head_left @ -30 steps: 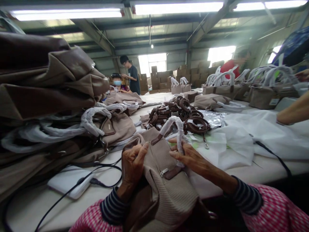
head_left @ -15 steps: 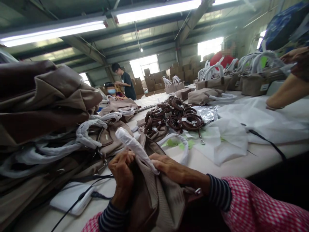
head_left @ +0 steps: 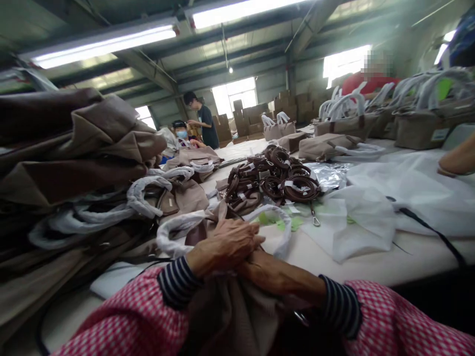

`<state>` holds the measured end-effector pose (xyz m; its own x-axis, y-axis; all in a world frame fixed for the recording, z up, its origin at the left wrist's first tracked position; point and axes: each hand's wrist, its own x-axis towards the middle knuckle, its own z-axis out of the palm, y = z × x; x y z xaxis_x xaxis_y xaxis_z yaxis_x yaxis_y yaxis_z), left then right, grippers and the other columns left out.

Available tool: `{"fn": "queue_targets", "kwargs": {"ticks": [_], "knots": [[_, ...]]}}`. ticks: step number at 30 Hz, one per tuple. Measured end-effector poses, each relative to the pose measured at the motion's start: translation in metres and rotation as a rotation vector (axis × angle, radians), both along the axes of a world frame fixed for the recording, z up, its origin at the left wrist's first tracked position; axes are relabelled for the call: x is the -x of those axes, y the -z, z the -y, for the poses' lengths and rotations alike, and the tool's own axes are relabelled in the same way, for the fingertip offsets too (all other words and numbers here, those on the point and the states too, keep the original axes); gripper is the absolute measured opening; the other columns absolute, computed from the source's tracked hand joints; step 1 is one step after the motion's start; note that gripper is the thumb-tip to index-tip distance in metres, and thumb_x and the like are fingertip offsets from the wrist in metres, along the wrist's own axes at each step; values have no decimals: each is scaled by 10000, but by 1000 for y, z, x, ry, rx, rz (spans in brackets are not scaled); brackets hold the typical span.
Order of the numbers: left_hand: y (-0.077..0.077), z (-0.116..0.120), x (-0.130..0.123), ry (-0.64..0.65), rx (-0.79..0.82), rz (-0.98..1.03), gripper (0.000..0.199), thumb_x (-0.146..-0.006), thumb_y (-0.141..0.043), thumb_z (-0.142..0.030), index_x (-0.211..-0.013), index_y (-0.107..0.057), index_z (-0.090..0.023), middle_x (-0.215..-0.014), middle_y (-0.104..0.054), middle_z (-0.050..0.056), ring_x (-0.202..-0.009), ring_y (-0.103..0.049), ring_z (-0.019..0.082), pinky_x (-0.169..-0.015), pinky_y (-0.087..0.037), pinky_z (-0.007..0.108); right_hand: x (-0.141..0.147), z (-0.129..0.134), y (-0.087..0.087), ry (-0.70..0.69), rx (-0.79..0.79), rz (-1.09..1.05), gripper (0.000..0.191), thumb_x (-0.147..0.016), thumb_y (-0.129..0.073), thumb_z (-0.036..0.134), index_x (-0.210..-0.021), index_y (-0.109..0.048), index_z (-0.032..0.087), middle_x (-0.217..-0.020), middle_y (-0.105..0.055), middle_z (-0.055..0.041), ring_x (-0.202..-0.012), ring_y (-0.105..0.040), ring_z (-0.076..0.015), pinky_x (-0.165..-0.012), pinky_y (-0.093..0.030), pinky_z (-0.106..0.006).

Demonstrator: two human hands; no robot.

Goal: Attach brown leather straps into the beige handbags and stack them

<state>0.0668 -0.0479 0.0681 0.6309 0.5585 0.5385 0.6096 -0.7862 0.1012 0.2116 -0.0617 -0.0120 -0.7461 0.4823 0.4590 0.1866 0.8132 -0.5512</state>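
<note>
A taupe handbag [head_left: 245,316] leans toward me at the table's edge, its lower part in shadow. One white-wrapped handle [head_left: 166,235] arches out to its left and another white handle [head_left: 287,232] to its right. My left hand [head_left: 228,242] lies across the bag's top with fingers bent over, closed on the bag. Just beneath it, touching, is my right hand [head_left: 263,269], also at the bag's top; its fingers are mostly covered by my left hand. A metal clasp [head_left: 301,317] shows below my right wrist.
Bags with wrapped handles are heaped [head_left: 111,148] at my left, over a white device [head_left: 115,279]. Coiled brown straps [head_left: 274,178] lie ahead. Thin white sheeting [head_left: 356,217] and a black cord [head_left: 430,232] lie right. A co-worker's arm [head_left: 458,155] reaches in at the right; finished-looking bags [head_left: 341,123] stand behind.
My left hand has moved right from the bag's left side onto my right hand. The near wrapped handle has swung down to the left. The view has shifted left.
</note>
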Motion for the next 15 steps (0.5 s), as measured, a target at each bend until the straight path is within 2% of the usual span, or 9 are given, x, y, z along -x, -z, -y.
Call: {"fn": "queue_targets", "kwargs": {"ticks": [2, 4, 8, 10, 12, 15], "knots": [[8, -3, 4, 31, 4, -115, 104, -982, -558, -234, -970, -653, -194, -816, -648, 55, -779, -591, 206, -808, -493, 351, -10, -1, -4, -35, 158, -59, 405, -1086, -409, 310, -1381, -635, 149, -1330, -698, -111, -1206, -638, -231, -1050, -501, -330], [14, 0, 23, 93, 19, -278, 124, -998, -531, -199, -1027, -651, -198, -854, -664, 64, -814, -601, 212, -850, -493, 363, -18, -2, -3, -27, 227, -105, 358, -1088, -459, 361, -1320, -661, 178, -1315, -701, -85, -1209, -635, -222, -1076, -479, -341], [8, 7, 66, 225, 30, -527, 195, -1023, -466, -119, -1050, -635, -212, -881, -687, 63, -852, -610, 213, -928, -486, 387, -19, -9, 17, 158, 82, -1, 337, -1086, -373, 252, -1024, -694, 171, -1061, -725, -101, -1040, -632, -245, -1010, -488, -421], [2, 8, 78, 263, 11, -531, 212, -1026, -452, -100, -1032, -625, -221, -875, -688, 55, -845, -609, 207, -954, -483, 394, -18, -12, 27, 233, 5, 62, 277, -1060, -412, 213, -958, -667, 181, -1023, -705, -101, -1014, -603, -250, -983, -492, -421], [0, 9, 85, 282, -2, -485, 207, -1028, -449, -108, -1007, -618, -226, -859, -679, 47, -823, -599, 202, -946, -486, 391, -20, -14, 32, 248, -33, 95, 227, -1042, -437, 175, -979, -654, 189, -1051, -692, -97, -1039, -586, -249, -981, -490, -408], [13, 14, 89, 238, 34, -370, 281, -1059, -371, -148, -885, -582, -214, -793, -643, 40, -751, -558, 198, -852, -486, 381, -24, -13, 29, 251, -62, 147, 217, -1037, -432, 152, -983, -640, 180, -1050, -681, -104, -1030, -585, -251, -955, -489, -395]]}}
